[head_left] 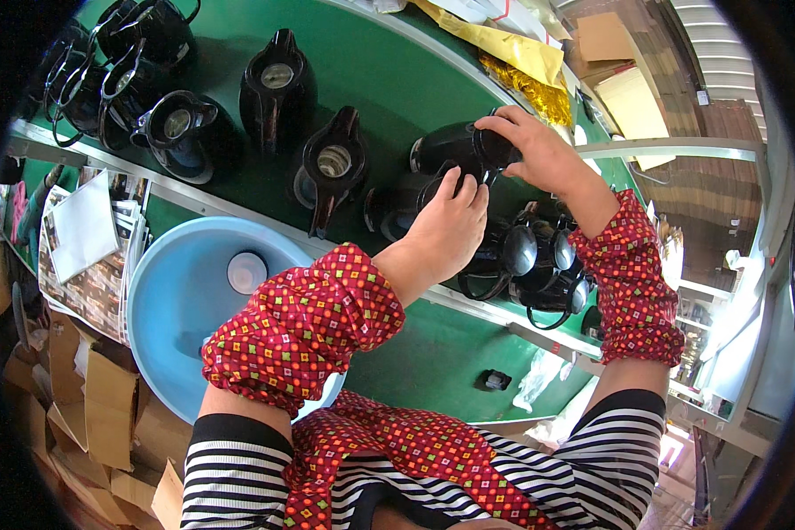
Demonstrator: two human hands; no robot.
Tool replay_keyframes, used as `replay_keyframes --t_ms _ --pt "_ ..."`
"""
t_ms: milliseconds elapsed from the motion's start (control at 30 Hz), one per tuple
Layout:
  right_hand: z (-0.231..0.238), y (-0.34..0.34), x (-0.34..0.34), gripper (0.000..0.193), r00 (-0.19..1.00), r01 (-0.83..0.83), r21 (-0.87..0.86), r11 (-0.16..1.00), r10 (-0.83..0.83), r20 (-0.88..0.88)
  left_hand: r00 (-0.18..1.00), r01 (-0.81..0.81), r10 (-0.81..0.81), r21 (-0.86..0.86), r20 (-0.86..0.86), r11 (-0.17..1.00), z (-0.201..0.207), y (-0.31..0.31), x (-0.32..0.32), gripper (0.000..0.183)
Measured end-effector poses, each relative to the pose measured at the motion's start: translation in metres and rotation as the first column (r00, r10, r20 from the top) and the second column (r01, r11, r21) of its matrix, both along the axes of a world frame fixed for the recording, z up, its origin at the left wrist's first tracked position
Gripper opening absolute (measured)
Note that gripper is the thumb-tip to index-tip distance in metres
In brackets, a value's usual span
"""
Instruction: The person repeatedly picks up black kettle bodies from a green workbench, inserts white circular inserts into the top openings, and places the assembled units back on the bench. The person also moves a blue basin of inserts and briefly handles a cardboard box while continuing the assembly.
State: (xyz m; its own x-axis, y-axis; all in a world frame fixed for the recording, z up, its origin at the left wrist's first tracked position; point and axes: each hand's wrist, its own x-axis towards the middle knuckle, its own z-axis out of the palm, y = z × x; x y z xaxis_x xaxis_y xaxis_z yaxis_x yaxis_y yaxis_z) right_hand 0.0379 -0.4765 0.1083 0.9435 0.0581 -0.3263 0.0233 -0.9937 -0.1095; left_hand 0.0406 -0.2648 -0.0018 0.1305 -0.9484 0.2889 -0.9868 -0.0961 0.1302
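Note:
My right hand is wrapped over the end of a black thermal jug, whose base points left. Closer to me, my left hand closes its fingers over the top of another black jug. Both jugs look tilted and lie side by side; their handles are mostly hidden by my fingers. Left of them an open-topped jug stands upright with its liner showing. Behind it stands a second open jug. Several jugs with shiny silver tops are crowded just right of my left hand.
More open black jugs cluster at the far left of the green belt. A light blue tub holding a white round piece stands at near left. Printed sheets and cardboard lie beside it. Yellow wrapping lies beyond.

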Motion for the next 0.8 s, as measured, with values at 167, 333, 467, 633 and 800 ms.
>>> replay_keyframes --t_ms 167,333,467,633,800 --pt "0.005 0.002 -0.001 0.08 0.994 -0.106 -0.032 0.994 0.105 -0.025 0.999 -0.014 0.013 0.005 0.032 1.0 0.002 0.0 -0.001 0.045" --pt "0.004 -0.003 -0.001 0.081 0.987 -0.155 -0.047 0.987 0.154 -0.035 1.0 -0.007 0.006 0.049 0.02 0.999 0.006 -0.002 0.0 0.044" --pt "0.004 -0.006 0.001 0.08 0.982 -0.181 -0.077 0.98 0.176 -0.069 1.0 0.002 -0.004 0.059 0.023 0.998 0.007 -0.001 0.0 0.044" --pt "0.014 0.027 0.008 0.086 0.984 0.179 -0.255 0.95 -0.179 0.022 1.0 0.006 -0.006 0.054 0.003 0.999 0.003 -0.001 0.0 0.044" --pt "0.001 0.012 0.016 0.082 0.965 0.219 -0.296 0.93 -0.251 -0.074 1.0 0.029 -0.029 0.069 -0.003 0.997 0.006 0.0 -0.001 0.043"
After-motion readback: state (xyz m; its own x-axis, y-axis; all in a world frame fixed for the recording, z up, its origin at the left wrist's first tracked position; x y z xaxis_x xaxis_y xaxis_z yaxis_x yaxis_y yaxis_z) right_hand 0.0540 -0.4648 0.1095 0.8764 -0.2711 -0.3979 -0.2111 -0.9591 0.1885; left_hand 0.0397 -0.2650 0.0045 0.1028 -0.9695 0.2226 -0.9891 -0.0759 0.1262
